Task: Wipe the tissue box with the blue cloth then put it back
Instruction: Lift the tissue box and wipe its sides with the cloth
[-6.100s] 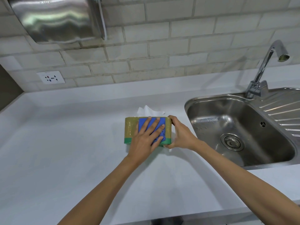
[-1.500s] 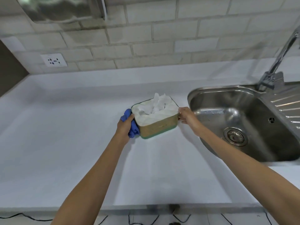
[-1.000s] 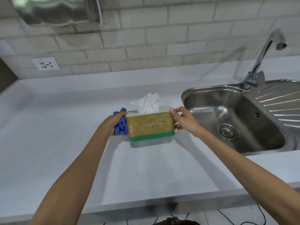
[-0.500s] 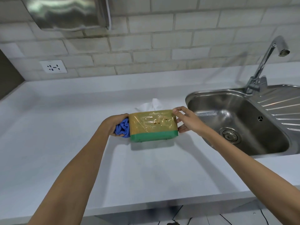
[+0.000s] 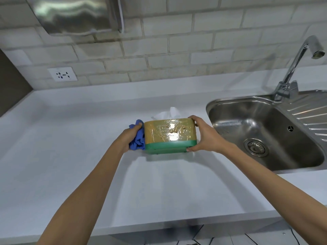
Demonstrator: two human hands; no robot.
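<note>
The tissue box is gold with a green band along its lower edge, and a white tissue sticks up behind its far edge. It is tipped so its broad shiny side faces me, held over the white counter. My right hand grips the box's right end. My left hand holds the bunched blue cloth pressed against the box's left end.
A steel sink with a tap lies just right of the box. A wall socket and a steel dispenser are on the tiled wall. The counter's front edge runs below my forearms.
The box has tipped from top-up to side-facing-me over the last second. My left hand keeps the cloth against the left end; earlier it rubbed the broad side.
</note>
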